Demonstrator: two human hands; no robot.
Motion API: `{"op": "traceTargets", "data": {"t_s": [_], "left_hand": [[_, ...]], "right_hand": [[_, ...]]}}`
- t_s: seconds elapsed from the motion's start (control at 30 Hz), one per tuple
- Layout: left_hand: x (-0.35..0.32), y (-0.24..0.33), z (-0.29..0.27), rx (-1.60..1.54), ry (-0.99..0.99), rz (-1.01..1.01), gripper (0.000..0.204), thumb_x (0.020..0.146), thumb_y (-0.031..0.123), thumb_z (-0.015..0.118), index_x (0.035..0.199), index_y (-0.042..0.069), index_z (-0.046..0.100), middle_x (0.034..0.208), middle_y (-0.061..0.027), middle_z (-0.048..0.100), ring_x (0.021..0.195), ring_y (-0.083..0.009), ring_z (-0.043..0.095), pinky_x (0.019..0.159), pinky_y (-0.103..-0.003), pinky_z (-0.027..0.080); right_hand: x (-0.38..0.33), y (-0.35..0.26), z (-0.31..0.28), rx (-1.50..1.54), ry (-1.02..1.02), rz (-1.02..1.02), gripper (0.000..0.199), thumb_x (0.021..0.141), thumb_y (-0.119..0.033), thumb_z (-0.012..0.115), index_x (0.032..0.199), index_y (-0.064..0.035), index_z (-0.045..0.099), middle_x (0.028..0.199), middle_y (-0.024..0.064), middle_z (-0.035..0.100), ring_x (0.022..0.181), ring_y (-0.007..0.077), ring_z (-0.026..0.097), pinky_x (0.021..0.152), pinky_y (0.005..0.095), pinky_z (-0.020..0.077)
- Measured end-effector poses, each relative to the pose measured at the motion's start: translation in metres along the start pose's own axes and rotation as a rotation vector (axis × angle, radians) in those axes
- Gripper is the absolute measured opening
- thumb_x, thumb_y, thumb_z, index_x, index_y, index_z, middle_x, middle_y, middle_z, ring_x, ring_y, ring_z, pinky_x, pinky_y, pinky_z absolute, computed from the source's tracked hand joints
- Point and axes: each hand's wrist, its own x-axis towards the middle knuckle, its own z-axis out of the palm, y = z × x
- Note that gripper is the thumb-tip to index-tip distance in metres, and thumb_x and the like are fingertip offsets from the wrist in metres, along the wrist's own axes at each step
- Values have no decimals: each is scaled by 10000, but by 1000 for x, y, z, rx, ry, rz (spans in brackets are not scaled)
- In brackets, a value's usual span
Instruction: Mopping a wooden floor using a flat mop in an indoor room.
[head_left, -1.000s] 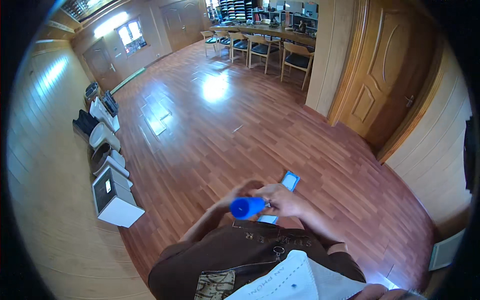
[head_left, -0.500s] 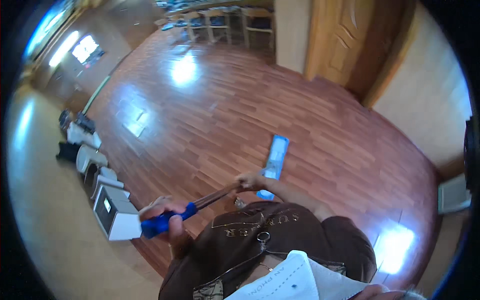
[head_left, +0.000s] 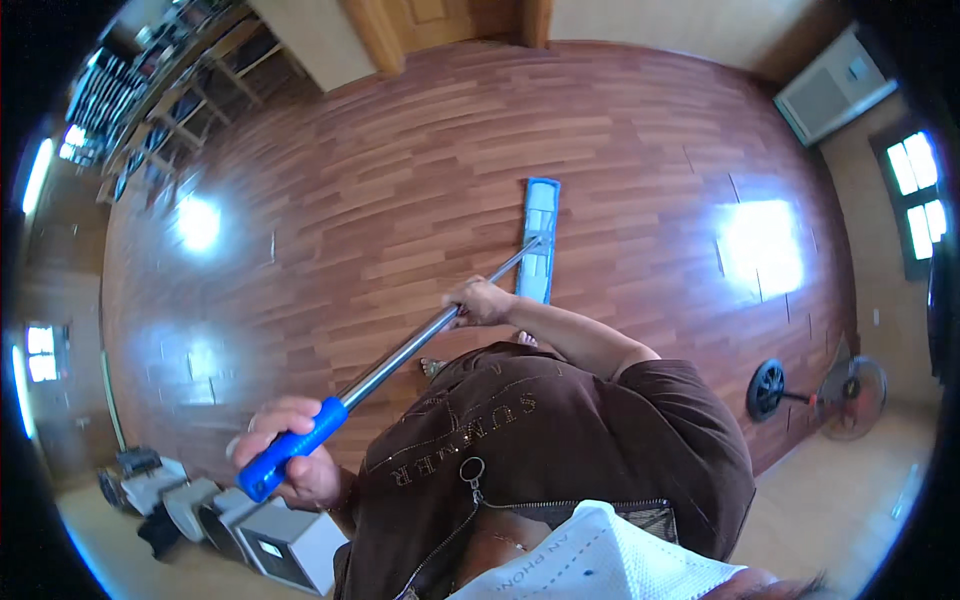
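The person's left hand (head_left: 316, 478) has its fingers wrapped around the blue grip (head_left: 292, 450) at the near end of a flat mop (head_left: 400, 356), while the fingers of the right hand (head_left: 482, 303) are closed around the metal pole farther down, nearer the head. The blue-edged mop head (head_left: 541, 212) rests on the wood-patterned floor (head_left: 640, 240) ahead of the person (its long side pointing away from the body), and the pole slants down to its middle, just beyond the right hand.
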Motion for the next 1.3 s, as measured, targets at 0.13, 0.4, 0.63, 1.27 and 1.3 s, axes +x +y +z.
{"op": "traceTargets", "data": {"t_s": [0.13,0.4,0.63,1.27,1.3], "left_hand": [[22,-46,48,-316,-245,-89,482,835,393,687,1092,83,424,807,-132,600,702,-280,598,641,-397,504],[54,-81,146,-732,-676,-377,490,761,345,765,1065,74,492,889,-115,624,886,-279,612,805,-418,508],[44,-93,225,-973,-1254,-616,354,767,165,763,1047,23,601,1051,-130,627,1089,-302,574,955,-438,447],[32,-80,238,-785,-1468,-157,286,769,31,723,1020,84,598,1136,-107,612,1154,-304,546,967,-404,438],[33,-79,228,-704,-1442,-105,291,768,69,733,1022,86,591,1133,-109,612,1141,-308,554,956,-407,443]], "right_hand": [[-54,29,-20,-77,398,189,187,658,-180,702,748,-83,568,696,113,574,756,326,591,683,442,446],[-157,39,-36,-184,933,496,164,607,-114,654,661,-58,510,644,117,538,684,341,562,622,415,438],[-242,8,1,-343,1222,970,189,676,-133,602,841,-61,544,893,174,567,915,397,534,770,490,438],[-240,77,-47,-328,1258,766,145,620,3,582,738,-80,582,795,113,578,838,341,549,741,413,443],[-230,89,-48,-298,1210,706,143,619,7,576,731,-81,578,786,115,571,835,344,547,740,414,441]]}}
